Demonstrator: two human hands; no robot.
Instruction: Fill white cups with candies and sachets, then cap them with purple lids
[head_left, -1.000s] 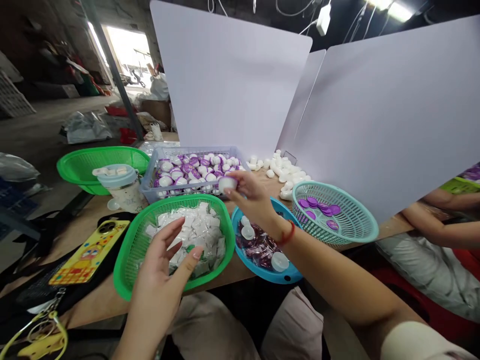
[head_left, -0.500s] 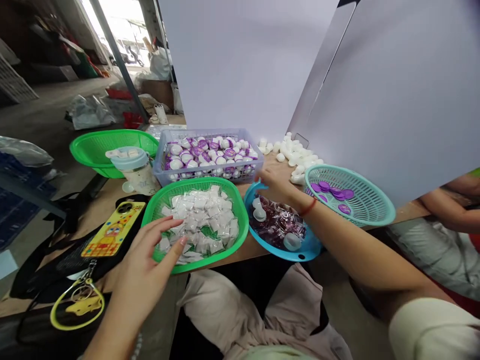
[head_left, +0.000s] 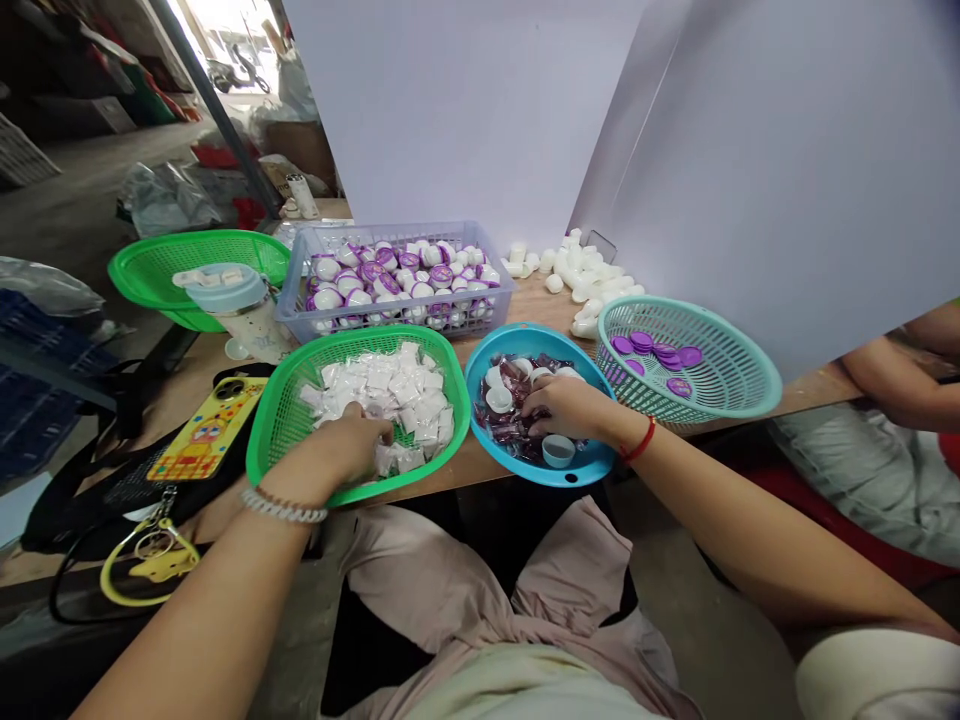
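My left hand (head_left: 349, 445) reaches into the green basket (head_left: 262, 430), its curled fingers among small white packets (head_left: 405, 385); what they pinch is too small to tell. Inside the blue basin (head_left: 480, 365), my right hand (head_left: 566, 405) has its fingers down among dark reddish wrapped pieces (head_left: 510, 430), and anything between them is hidden. White cups (head_left: 559, 450) lie in the basin around that hand. Behind the green basket, a clear purplish crate (head_left: 300, 325) holds white pieces with purple bands (head_left: 386, 285).
Purple discs (head_left: 665, 353) lie in a teal basket (head_left: 720, 400) at the right. White capsules (head_left: 577, 270) are piled behind it. A tumbler (head_left: 251, 315), a yellow phone (head_left: 206, 430) and another green basket (head_left: 150, 265) are at the left. A person's arm (head_left: 892, 370) shows far right.
My left hand has moved down into the packets and its fingers have curled. My right hand has come down from the basin's far rim into its contents. The view has shifted slightly.
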